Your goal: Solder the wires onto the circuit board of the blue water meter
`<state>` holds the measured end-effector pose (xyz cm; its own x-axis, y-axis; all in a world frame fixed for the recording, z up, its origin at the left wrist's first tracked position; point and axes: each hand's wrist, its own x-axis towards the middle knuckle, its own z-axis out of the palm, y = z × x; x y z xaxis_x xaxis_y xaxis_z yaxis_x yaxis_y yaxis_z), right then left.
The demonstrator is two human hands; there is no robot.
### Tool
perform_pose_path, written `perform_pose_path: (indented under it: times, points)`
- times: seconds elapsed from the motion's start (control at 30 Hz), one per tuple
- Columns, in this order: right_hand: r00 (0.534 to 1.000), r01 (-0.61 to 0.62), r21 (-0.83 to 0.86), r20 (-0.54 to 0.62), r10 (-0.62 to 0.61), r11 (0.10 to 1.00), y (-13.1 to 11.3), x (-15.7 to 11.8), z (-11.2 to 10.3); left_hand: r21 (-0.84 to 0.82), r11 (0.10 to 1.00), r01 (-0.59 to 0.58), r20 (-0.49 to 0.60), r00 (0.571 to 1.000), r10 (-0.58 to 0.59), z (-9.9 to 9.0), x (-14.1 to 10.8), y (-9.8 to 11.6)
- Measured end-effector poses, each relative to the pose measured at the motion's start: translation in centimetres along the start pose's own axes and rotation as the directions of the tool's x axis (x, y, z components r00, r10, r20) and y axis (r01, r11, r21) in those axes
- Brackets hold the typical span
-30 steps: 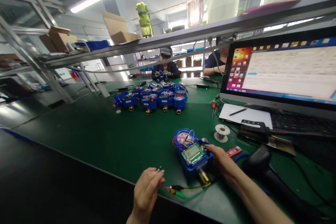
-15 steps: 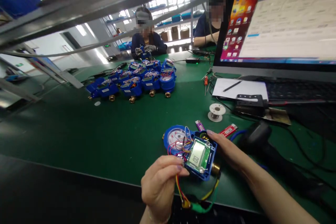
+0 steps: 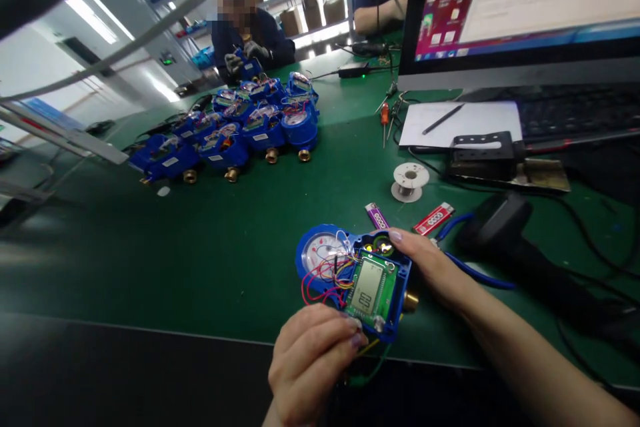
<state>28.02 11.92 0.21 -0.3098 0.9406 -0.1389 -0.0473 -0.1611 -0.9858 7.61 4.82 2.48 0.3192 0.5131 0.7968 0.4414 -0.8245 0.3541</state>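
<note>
A blue water meter with an opened housing lies tilted near the table's front edge. Its circuit board carries a lit display, and red, yellow and white wires run across to its round dial. My right hand grips the housing's upper right side, thumb near the top corner. At the lower left corner of the board, my left hand has its fingers pinched together; what lies between the fingertips is too small to tell. Yellow and green leads hang below the housing, partly hidden.
Several blue meters stand back left. A solder spool, two lighters, blue-handled pliers, a black scanner, papers and a monitor are right. Two people sit across the table.
The view has shifted and tilted down. The meter's housing is turned slightly, and my left fingers have moved to the board's lower corner. The hanging leads are now mostly hidden.
</note>
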Motion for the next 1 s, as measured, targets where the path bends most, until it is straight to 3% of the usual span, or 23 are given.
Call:
perform_pose_path:
  times: [0.4, 1.0]
  points:
    - [1.000, 0.014, -0.106, 0.006, -0.014, 0.994, -0.97, -0.34, 0.03, 0.059, 0.996, 0.071, -0.029, 0.997, -0.069, 0.22, -0.52, 0.14]
    - [1.000, 0.025, -0.101, -0.002, -0.025, 0.995, -0.78, -0.23, 0.00, -0.046, 0.995, 0.087, -0.066, 0.994, -0.090, 0.70, -0.45, 0.01]
